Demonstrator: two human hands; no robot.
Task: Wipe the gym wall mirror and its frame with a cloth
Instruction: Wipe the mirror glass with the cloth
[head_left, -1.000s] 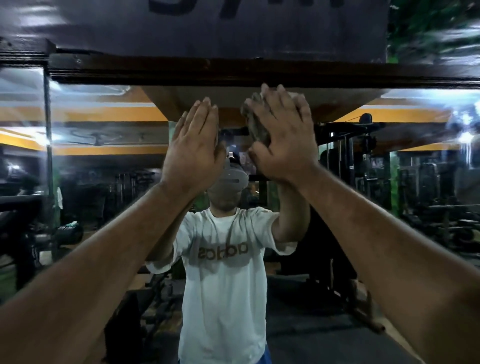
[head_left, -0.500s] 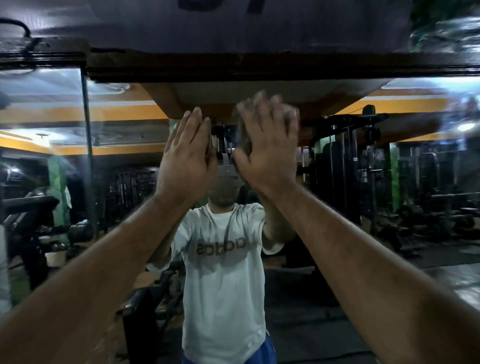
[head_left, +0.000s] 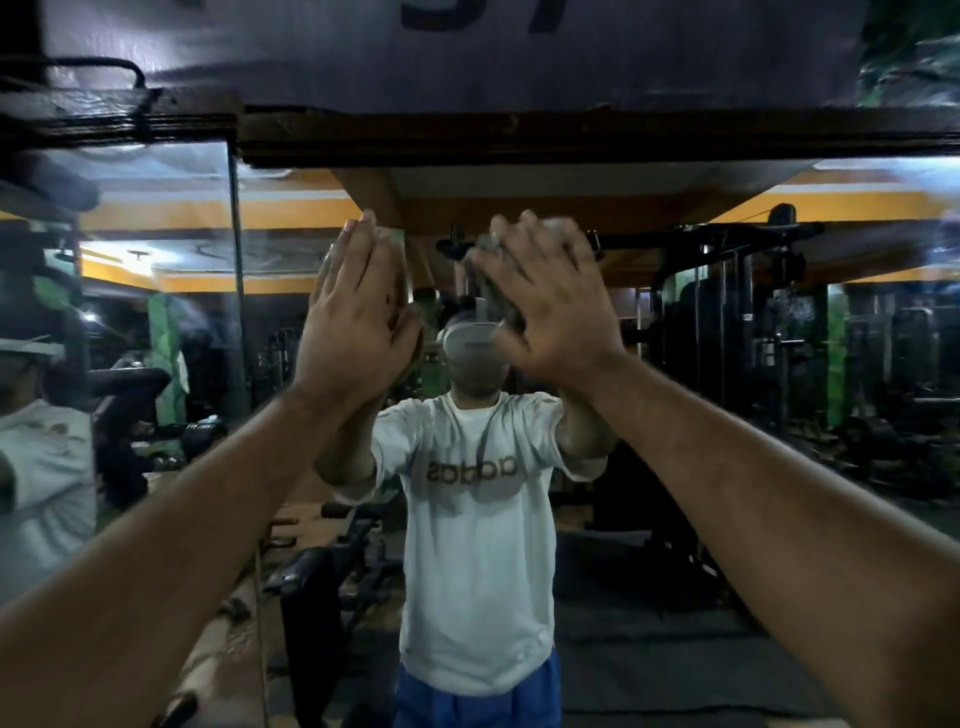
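We hold both hands up against the mirror (head_left: 727, 364), just under its dark wooden frame (head_left: 571, 132). Our right hand (head_left: 550, 306) presses the grey cloth (head_left: 485, 249) flat to the glass, its fingers (head_left: 535, 239) spread straight over it. Our left hand (head_left: 358, 317) rests flat beside it, fingers straight together, grasping nothing. The 2 hands stay apart.

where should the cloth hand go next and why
Probably slide the right hand, pressing the cloth flat on the mirror, up toward the dark frame just above; the left hand rests open on the glass.
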